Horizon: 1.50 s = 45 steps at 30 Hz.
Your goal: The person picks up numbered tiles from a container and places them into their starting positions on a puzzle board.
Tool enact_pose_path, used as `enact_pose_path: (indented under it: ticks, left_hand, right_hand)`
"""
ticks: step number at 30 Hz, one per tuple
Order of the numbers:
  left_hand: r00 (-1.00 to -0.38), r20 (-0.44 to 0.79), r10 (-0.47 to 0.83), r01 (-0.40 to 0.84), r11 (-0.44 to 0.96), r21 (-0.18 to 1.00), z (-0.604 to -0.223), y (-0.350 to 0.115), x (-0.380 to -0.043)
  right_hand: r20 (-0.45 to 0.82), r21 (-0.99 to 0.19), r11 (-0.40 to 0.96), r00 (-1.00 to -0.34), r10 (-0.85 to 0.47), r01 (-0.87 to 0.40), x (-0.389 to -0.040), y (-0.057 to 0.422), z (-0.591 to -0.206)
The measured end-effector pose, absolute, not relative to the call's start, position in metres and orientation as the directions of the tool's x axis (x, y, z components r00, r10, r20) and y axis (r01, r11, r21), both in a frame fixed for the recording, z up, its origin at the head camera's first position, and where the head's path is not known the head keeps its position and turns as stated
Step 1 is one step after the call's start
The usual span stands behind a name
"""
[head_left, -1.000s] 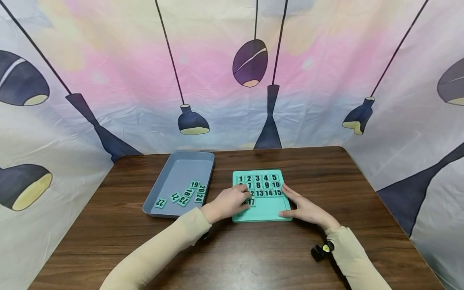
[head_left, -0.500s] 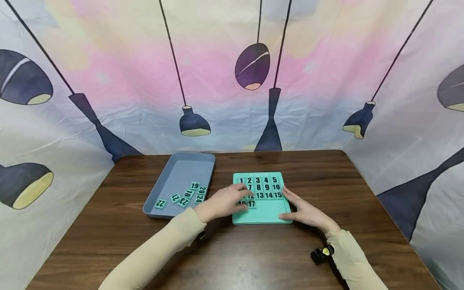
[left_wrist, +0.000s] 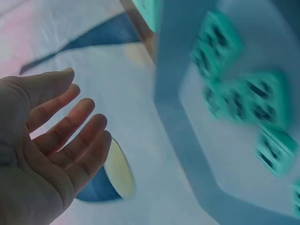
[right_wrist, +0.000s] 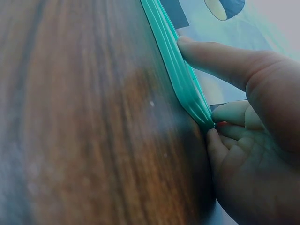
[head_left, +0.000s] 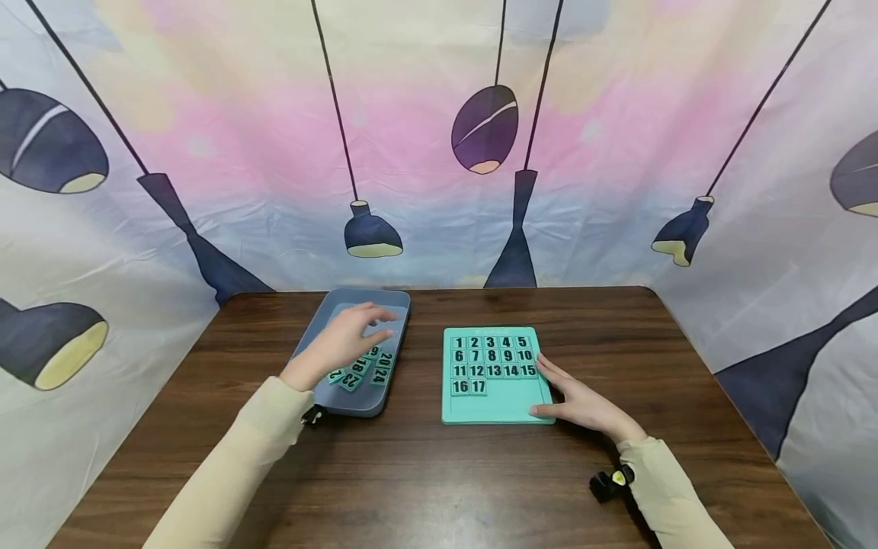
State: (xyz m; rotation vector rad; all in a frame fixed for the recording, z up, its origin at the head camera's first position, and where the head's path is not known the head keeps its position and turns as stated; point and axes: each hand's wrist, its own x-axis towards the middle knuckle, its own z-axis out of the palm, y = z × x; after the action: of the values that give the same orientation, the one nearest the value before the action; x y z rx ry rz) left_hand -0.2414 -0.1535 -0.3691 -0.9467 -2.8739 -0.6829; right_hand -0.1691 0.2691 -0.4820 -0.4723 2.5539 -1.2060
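Note:
My left hand (head_left: pixel 348 335) hovers over the blue-grey tray (head_left: pixel 394 324), fingers loosely bent and holding nothing. Loose turquoise number tiles (head_left: pixel 382 366) lie in the tray, some hidden beneath that hand. In the left wrist view, the tiles (left_wrist: pixel 267 101) look blurred, to the right of the spread fingers. A turquoise number board (head_left: pixel 514 404) lies flat at mid-table, with tiles 1 to 17 in rows and bare space at its lower right. My right hand (head_left: pixel 583 400) holds the board's right near corner, thumb on the front part and fingers along the side.
Both things rest on a dark brown wooden table (head_left: pixel 439 480). The tray stands left of the board, near the table's far edge. A fabric backdrop (head_left: pixel 425 152) printed with lamps hangs behind and at both sides.
My left hand has left the board and moved left to above the tray. Tiles 16 and 17 now show fully. My right hand stays at the board's corner.

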Motion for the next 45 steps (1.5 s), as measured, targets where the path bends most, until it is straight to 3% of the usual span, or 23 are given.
enact_pose_path:
  ticks: [10,20,45]
  left_hand:
    - [-0.881,0.072,0.468,0.453,0.789,0.414,-0.401,-0.212,-0.243]
    - [-0.852,-0.043,0.521,0.463,0.79,0.401,-0.425,-0.224,-0.245]
    - [-0.918,0.03,0.394,0.363,0.809,0.462,-0.442,-0.231,-0.262]
  right_hand:
    - [-0.105,-0.788,0.593,-0.912,-0.397,-0.167,-0.168,0.27,-0.483]
    - [-0.11,-0.78,0.6,-0.907,-0.407,-0.174,-0.169,0.269,-0.486]
    - [-0.113,-0.775,0.608,-0.907,-0.405,-0.175,-0.169,0.27,-0.483]
